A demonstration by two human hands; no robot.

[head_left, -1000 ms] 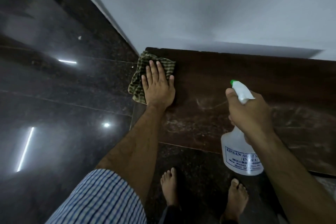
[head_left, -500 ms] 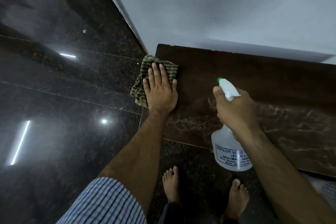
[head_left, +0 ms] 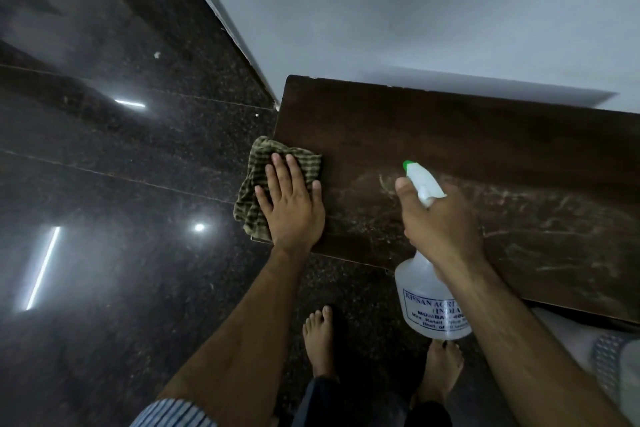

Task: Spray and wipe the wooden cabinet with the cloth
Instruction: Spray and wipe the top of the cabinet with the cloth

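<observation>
The dark wooden cabinet top (head_left: 467,135) runs along the white wall, with pale dusty streaks over its near half. A green checked cloth (head_left: 254,180) lies on the cabinet's left near corner and hangs partly over the edge. My left hand (head_left: 291,204) presses flat on the cloth, fingers spread. My right hand (head_left: 440,222) grips the neck of a white spray bottle (head_left: 433,308) with a green nozzle tip, held above the cabinet's front edge and pointing toward the far left.
Glossy black granite floor (head_left: 121,218) spreads to the left and below, with light reflections. My two bare feet (head_left: 320,340) stand just in front of the cabinet. A white wall (head_left: 415,10) backs the cabinet. A pale object (head_left: 609,364) sits at the lower right.
My left hand has slid the cloth from the far left corner toward the near left corner of the cabinet top. The right hand keeps the bottle in about the same place.
</observation>
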